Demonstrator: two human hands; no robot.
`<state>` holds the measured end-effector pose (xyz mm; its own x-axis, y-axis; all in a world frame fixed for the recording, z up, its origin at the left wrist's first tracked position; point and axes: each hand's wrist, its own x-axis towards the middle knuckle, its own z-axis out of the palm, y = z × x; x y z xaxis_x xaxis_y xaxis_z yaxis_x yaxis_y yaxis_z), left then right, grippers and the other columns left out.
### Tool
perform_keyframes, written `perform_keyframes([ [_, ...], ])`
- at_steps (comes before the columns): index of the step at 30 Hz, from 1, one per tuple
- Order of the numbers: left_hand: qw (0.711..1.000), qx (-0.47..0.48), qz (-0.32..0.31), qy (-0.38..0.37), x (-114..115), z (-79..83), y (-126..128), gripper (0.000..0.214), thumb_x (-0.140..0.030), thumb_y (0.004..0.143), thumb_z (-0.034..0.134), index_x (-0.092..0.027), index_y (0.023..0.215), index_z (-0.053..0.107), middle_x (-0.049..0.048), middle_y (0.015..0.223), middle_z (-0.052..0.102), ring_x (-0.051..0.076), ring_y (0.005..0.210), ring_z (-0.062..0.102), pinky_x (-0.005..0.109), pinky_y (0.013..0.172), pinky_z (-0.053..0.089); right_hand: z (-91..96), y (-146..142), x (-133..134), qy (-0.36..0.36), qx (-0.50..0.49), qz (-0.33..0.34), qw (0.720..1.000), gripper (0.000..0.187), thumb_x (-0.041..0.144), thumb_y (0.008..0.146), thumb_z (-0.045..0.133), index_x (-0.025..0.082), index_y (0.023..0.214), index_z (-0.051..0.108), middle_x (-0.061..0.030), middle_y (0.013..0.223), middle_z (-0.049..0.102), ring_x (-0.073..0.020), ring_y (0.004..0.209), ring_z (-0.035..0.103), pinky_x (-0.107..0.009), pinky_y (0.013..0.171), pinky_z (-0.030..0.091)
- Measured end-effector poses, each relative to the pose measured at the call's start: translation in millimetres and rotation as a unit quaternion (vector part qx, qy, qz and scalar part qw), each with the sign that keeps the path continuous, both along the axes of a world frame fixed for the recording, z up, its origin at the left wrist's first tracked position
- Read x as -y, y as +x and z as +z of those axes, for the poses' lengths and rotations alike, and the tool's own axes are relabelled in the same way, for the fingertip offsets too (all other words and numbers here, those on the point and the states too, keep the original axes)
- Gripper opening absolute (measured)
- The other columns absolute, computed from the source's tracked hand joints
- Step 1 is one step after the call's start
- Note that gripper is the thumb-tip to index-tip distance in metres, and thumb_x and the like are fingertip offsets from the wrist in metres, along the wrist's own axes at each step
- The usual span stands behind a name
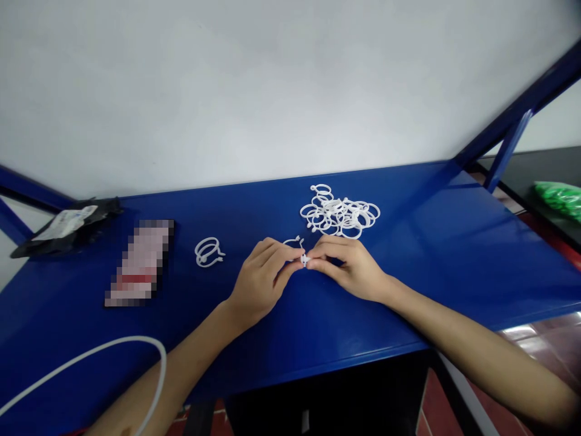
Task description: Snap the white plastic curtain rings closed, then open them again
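Both hands meet at the middle of the blue table (408,272). My left hand (263,278) and my right hand (351,266) each pinch the same small white plastic ring (300,251), fingertips touching at its clasp. Most of that ring is hidden behind my fingers. Just behind my right hand lies a pile of several white rings (340,213). To the left of my left hand a separate pair of white rings (207,252) rests on the table.
A blurred-out flat pink and white object (140,261) lies at the left. A black packet with a white label (68,225) sits at the far left edge. A white cable (136,357) curves over the near left. Green material (560,198) lies on a dark surface at right.
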<state>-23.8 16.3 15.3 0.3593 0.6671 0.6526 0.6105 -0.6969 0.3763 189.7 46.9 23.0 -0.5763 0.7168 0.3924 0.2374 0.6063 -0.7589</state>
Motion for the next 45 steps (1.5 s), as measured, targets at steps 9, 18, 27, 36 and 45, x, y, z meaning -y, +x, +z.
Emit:
perform_keyframes([
  [9,0.996,0.016,-0.007,0.088,12.2,-1.9,8.5,0.017,0.000,0.089,0.064,-0.016,0.095,0.064,0.0026,0.082,0.073,0.016,0.076,0.062,0.032,0.070,0.054,-3.9,3.0,4.3,0.142,0.027,0.031,0.989,0.020,0.024,0.103,0.054,0.015,0.100,0.072,-0.0040,0.080,0.063,-0.0144,0.071,0.054,-0.028,0.066,0.048],
  [18,0.993,-0.065,0.036,0.087,7.6,-2.0,5.0,0.025,-0.011,0.092,0.066,-0.016,0.116,0.062,0.0055,0.097,0.074,0.020,0.087,0.065,0.037,0.080,0.055,2.7,5.7,-1.8,0.193,0.093,-0.014,0.977,0.023,0.030,0.103,0.054,0.016,0.102,0.071,-0.0059,0.084,0.067,-0.0170,0.077,0.057,-0.031,0.071,0.050],
  [27,0.976,-0.196,0.085,-0.049,-4.6,-11.9,-4.4,0.020,-0.029,0.093,0.065,-0.014,0.107,0.067,0.0113,0.111,0.065,0.028,0.100,0.059,0.043,0.084,0.051,-1.2,40.9,-41.4,0.261,0.176,-0.235,0.920,0.015,0.024,0.098,0.060,0.022,0.105,0.073,-0.0093,0.103,0.067,-0.0236,0.091,0.055,-0.040,0.076,0.052],
  [36,0.982,-0.175,0.062,-0.032,-2.7,-7.6,-2.6,0.009,-0.015,0.095,0.056,-0.018,0.091,0.063,0.0065,0.097,0.068,0.023,0.090,0.058,0.038,0.080,0.046,1.8,28.7,-28.5,0.232,0.167,-0.194,0.939,0.020,0.022,0.097,0.058,0.022,0.113,0.070,-0.0119,0.111,0.062,-0.0273,0.099,0.056,-0.049,0.086,0.051],
  [45,0.971,0.075,-0.016,-0.225,5.7,10.0,-0.3,0.010,-0.023,0.100,0.051,-0.020,0.095,0.058,0.0005,0.085,0.065,0.013,0.075,0.059,0.027,0.067,0.048,0.7,7.4,-2.1,0.084,0.097,-0.027,0.991,0.028,0.029,0.099,0.058,0.019,0.125,0.058,-0.0109,0.115,0.065,-0.0208,0.099,0.064,-0.040,0.087,0.056],
])
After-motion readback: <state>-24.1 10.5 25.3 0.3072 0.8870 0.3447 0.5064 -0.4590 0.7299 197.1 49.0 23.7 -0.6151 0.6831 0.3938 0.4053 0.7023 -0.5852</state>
